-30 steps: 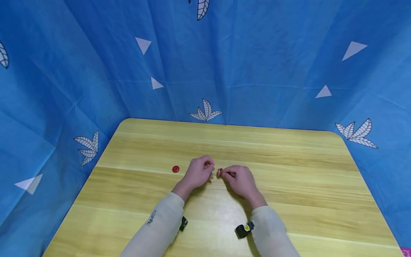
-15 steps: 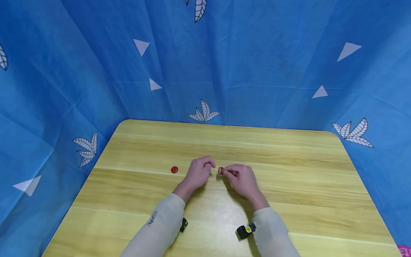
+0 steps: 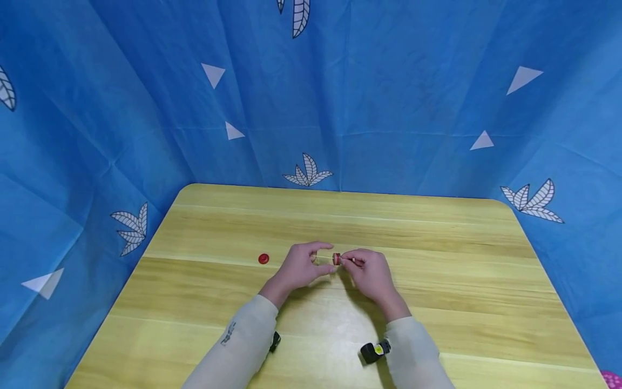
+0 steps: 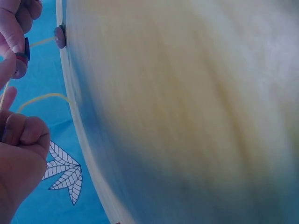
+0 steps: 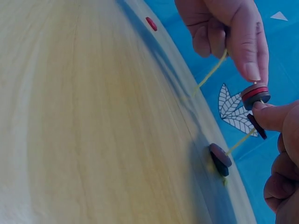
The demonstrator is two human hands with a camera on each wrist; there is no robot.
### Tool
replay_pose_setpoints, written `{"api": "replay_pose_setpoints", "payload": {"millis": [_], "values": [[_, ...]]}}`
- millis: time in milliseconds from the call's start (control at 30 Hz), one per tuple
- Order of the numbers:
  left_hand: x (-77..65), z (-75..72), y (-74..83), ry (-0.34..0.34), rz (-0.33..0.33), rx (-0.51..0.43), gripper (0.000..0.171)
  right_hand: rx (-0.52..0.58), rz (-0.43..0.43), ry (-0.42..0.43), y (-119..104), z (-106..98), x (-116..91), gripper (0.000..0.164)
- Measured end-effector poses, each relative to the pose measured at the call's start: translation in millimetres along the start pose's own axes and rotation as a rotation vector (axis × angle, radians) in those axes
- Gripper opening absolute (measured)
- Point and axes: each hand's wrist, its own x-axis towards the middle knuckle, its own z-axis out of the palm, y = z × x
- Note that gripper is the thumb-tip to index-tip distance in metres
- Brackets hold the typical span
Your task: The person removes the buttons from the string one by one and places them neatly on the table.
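Observation:
A small stack of red and dark buttons point(image 5: 255, 95) hangs between my hands on a thin yellow string point(image 5: 212, 73). My right hand point(image 3: 370, 274) pinches the string right beside the stack, its thumb at the lowest dark button. A black button point(image 5: 256, 127) tilts by that thumb. My left hand point(image 3: 297, 266) has its thumb and forefinger spread toward the stack in the head view. Its other fingers curl round the string, as the right wrist view shows. Farther along the string are a brown button point(image 5: 221, 154) and a black one behind it.
A loose red button point(image 3: 264, 259) lies on the wooden table point(image 3: 413, 232) left of my left hand. Blue patterned cloth point(image 3: 389, 108) hangs behind and beside the table. Black wrist cameras point(image 3: 372, 353) sit at both sleeves.
My left thumb and forefinger have spread apart and moved right to the button stack. My right hand has shifted slightly right, still pinching beside the stack. The loose red button stays put.

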Motion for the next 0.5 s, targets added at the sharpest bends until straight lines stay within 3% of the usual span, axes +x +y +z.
{"api": "replay_pose_setpoints", "payload": {"millis": [267,500], "values": [[0.3,-0.4,-1.1,0.027,0.063,0.093,0.041,0.008,0.017,-0.013,-1.4,0.0,-0.3,0.007],[-0.5,-0.4,-0.5,0.045,0.105,0.114,0.029,0.005,0.0,-0.003,-2.3,0.8,-0.2,0.011]]}}
